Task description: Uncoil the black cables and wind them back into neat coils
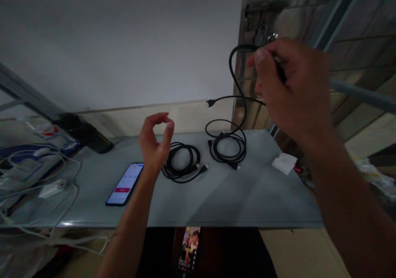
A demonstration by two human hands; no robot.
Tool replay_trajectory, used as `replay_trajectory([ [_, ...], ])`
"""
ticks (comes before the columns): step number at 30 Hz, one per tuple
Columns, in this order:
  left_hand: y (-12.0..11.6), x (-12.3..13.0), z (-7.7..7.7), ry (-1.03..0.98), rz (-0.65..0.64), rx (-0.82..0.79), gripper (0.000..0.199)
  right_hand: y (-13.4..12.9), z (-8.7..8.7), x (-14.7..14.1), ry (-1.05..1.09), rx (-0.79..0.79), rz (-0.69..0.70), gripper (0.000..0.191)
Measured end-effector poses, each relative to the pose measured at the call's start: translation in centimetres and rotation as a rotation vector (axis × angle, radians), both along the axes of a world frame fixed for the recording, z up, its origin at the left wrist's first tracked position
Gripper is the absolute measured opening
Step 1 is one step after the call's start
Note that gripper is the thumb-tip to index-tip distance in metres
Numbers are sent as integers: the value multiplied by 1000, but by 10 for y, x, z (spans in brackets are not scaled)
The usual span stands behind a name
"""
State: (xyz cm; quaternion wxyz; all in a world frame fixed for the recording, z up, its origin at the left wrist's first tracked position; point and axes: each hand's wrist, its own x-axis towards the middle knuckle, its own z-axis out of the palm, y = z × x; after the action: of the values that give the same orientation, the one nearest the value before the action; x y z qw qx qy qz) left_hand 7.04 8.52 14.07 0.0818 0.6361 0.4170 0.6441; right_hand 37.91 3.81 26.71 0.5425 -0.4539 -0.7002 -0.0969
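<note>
Raised at the upper right, my right hand [291, 84] pinches a black cable [236, 74] between thumb and fingers. One stretch of it loops down towards the coil on the table; a loose end with a dark plug [210, 103] sticks out to the left. My left hand [156, 140] hovers over the table with thumb and index curved into a ring, tips slightly apart and nothing between them. Just right of and below it lies a coiled black cable [198, 156]. A second black coil [244, 146] rests further right, under the lifted cable.
A lit phone [125, 183] lies left on the grey table [241, 203]. White cords and a white adapter [52, 188] crowd the left side, near a black object [93, 135]. White paper [284, 163] sits at the right. Another lit phone [189, 249] is below the front edge.
</note>
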Motion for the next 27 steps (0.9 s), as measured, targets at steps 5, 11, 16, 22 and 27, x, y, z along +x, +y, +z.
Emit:
replay_trajectory([
  [5, 4, 45, 65, 143, -133, -20, 79, -19, 33, -10, -146, 10, -1, 30],
  [11, 21, 71, 108, 248, -168, -103, 45, -42, 47, -11, -288, 84, 79, 32],
  [16, -25, 92, 147, 387, -422, -69, 49, -63, 53, 6, -213, 26, 94, 35],
  [22, -29, 100, 126, 251, -699, -41, 57, -82, 48, 19, -182, -133, 122, 33],
  [27, -9, 92, 107, -51, -663, -34, 53, -94, 32, 48, -173, -275, 112, 54],
])
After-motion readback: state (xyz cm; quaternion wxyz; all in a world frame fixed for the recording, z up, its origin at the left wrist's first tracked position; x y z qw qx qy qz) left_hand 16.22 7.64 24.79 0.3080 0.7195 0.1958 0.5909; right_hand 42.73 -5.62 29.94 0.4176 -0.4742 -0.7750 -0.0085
